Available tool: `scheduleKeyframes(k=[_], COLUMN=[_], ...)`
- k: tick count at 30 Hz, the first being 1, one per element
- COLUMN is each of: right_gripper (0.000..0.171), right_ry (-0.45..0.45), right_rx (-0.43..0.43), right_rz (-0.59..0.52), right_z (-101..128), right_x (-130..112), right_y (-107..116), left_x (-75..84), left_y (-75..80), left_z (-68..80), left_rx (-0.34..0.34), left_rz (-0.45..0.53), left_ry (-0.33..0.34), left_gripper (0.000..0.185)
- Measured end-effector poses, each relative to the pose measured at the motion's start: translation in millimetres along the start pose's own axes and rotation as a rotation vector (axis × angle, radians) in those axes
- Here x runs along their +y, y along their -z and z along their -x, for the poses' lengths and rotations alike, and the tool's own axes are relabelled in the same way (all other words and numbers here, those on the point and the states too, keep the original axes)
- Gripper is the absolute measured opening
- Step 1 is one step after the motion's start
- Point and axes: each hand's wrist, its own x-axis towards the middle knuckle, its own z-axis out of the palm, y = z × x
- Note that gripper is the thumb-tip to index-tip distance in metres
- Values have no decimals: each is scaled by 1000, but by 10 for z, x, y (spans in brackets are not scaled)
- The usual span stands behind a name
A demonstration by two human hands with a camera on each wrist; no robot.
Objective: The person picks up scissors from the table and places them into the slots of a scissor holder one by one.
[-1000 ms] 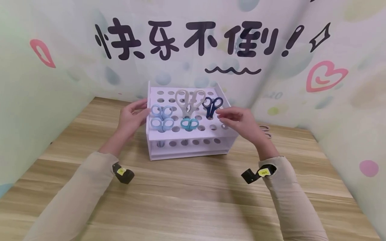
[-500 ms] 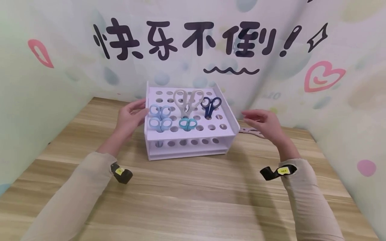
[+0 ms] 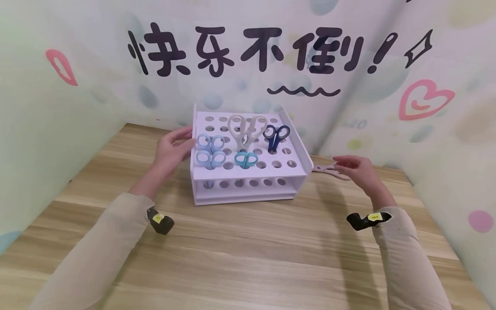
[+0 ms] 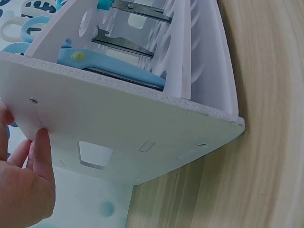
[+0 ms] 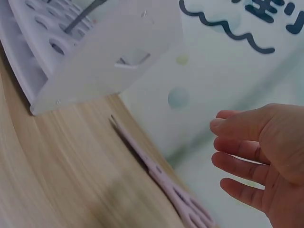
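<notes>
Since a second ago the right hand (image 3: 356, 168) has left the rack's navy scissors (image 3: 276, 136) and moved right — it now hovers with fingers loosely spread above the pink scissors (image 3: 328, 170) lying on the bench (image 3: 248, 249) just right of the white rack (image 3: 248, 172), whether touching them I cannot tell. Left hand (image 3: 170, 150) stays with straight fingers against the rack's left wall. Light blue pairs (image 3: 210, 150), a teal pair (image 3: 246, 159) and beige scissors (image 3: 246, 129) stand in the holes.
</notes>
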Motion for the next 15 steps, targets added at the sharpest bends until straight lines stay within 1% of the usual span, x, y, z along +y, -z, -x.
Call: scheduleKeyframes(k=[6, 12, 14, 15], right_gripper=[43, 49, 46, 41], right_ry=[-60, -121, -140, -150], right_rx=[-3, -11, 3, 11], right_rz=[-7, -60, -87, -106], right_z=[13, 7, 6, 7], right_x=[235, 483, 569, 613], right_y=[22, 31, 46, 58], left_x=[-6, 5, 5, 5], left_y=[-20, -12, -8, -8], left_z=[-10, 6, 5, 3], left_rx=[-12, -11, -9, -9], left_rz=[12, -6, -13, -12], left_ry=[-6, -6, -8, -11], left_gripper=[46, 47, 46, 46])
